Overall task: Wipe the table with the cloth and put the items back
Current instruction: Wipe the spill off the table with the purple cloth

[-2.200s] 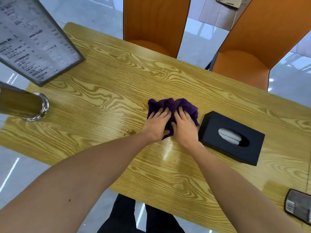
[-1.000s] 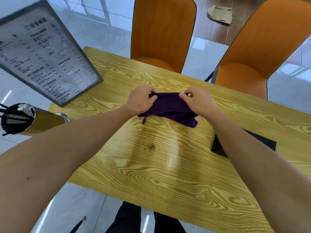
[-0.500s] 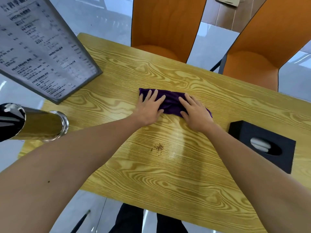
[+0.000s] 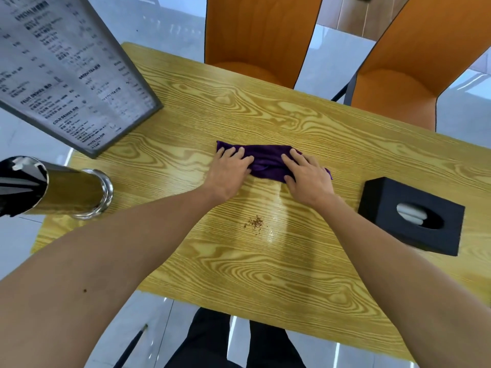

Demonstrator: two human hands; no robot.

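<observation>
The purple cloth (image 4: pixel 267 162) is lying folded into a long strip near the middle of the wood-grain worktop (image 4: pixel 265 274). Both hands are pressing flat on it: the left hand (image 4: pixel 230 171) is covering its left end, the right hand (image 4: pixel 307 176) is covering its right end, and a bare stretch of cloth is showing between them. Neither grip is clenched; the fingers (image 4: pixel 293 159) are lying spread and straight, palms down, grasping nothing. A corner of the cloth is sticking out past the right hand.

Just in front of the hands, toward the person, a small patch of brown crumbs (image 4: pixel 255 223) is sitting on the worktop, apart from the cloth, with a shiny wet-looking streak beside it. To the right, a black tissue box (image 4: pixel 409 216) is standing near the right forearm, a white tissue showing in its oval slot. At the far left corner a framed menu (image 4: pixel 66 73) is standing tilted, and in front of it a metal holder (image 4: pixel 69 188) with dark utensils is standing by the edge. Two orange chairs (image 4: pixel 255 35) are standing across the worktop.
</observation>
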